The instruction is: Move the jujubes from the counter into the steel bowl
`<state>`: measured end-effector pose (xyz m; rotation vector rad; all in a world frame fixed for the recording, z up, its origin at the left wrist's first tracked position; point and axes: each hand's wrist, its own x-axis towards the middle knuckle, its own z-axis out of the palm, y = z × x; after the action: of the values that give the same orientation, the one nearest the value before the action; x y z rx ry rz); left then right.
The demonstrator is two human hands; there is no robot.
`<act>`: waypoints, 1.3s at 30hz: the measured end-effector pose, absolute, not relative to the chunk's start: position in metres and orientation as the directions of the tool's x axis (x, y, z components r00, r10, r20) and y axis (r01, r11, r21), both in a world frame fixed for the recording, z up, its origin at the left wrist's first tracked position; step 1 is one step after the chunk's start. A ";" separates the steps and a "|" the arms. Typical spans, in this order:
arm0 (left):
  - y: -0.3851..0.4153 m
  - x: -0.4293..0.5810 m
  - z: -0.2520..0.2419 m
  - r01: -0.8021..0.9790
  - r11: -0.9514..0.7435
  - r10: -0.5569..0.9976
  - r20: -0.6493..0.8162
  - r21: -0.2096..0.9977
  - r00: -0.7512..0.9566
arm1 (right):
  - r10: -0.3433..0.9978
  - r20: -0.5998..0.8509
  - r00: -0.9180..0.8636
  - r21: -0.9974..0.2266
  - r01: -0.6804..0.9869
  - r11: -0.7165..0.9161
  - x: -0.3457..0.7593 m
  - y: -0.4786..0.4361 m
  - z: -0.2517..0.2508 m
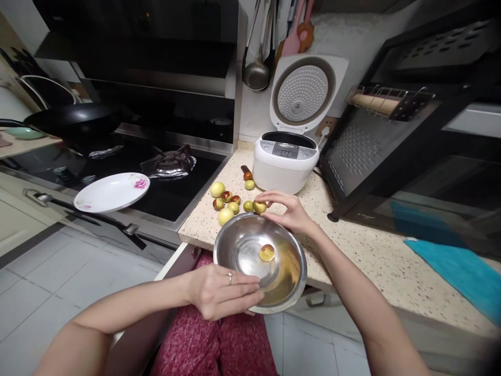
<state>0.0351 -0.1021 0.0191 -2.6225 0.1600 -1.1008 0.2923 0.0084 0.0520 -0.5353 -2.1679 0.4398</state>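
Note:
My right hand (290, 212) pinches a green-brown jujube (259, 207) between thumb and fingers, just above the far rim of a steel bowl (242, 232). The bowl is tilted towards me at the counter's edge. With its fingers laid over the near left rim, my left hand (219, 291) grips the bowl; its thumb is hidden. One yellow-brown jujube (266, 253) lies inside the bowl. Beyond the bowl, several loose jujubes (226, 196), green and reddish-brown, lie on the speckled counter (199, 227), with larger pale yellow-green ones (226, 216) among them.
A white rice cooker (284, 169) stands behind with its lid (303, 94) up. To the left, a flowered white plate (111, 193) rests at the stove's front edge, near a black wok (78, 122). An open drawer (182, 261) is beside my legs. A blue cloth (456, 271) lies right.

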 end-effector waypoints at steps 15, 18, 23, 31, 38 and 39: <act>-0.095 0.033 0.016 0.014 -0.953 -0.204 0.671 -0.304 0.713 | 0.396 0.302 -0.867 -0.492 0.214 0.844 0.281 -0.009 0.048; -0.094 0.033 0.016 0.009 -0.954 -0.203 0.669 -0.299 0.715 | 0.387 0.291 -0.875 -0.481 0.216 0.850 0.281 -0.010 0.047; -0.095 0.033 0.015 0.000 -0.956 -0.206 0.669 -0.294 0.714 | 0.421 0.364 -0.831 -0.550 0.173 0.817 0.282 -0.009 0.049; -0.096 0.035 0.014 0.002 -0.945 -0.238 0.690 -0.328 0.683 | 0.679 0.591 -0.436 -0.564 0.377 0.734 0.292 0.015 0.041; -0.096 0.036 0.013 0.001 -0.939 -0.255 0.702 -0.343 0.665 | 0.652 0.539 -0.534 -0.505 0.415 0.757 0.289 0.040 0.011; -0.095 0.036 0.013 -0.003 -0.940 -0.258 0.704 -0.342 0.662 | 0.641 0.520 -0.565 -0.487 0.420 0.766 0.287 0.042 0.008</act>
<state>0.0361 -0.0954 0.0128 -2.5688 0.2080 -1.1576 0.2874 0.0423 0.0080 -0.7878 -2.2522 0.4037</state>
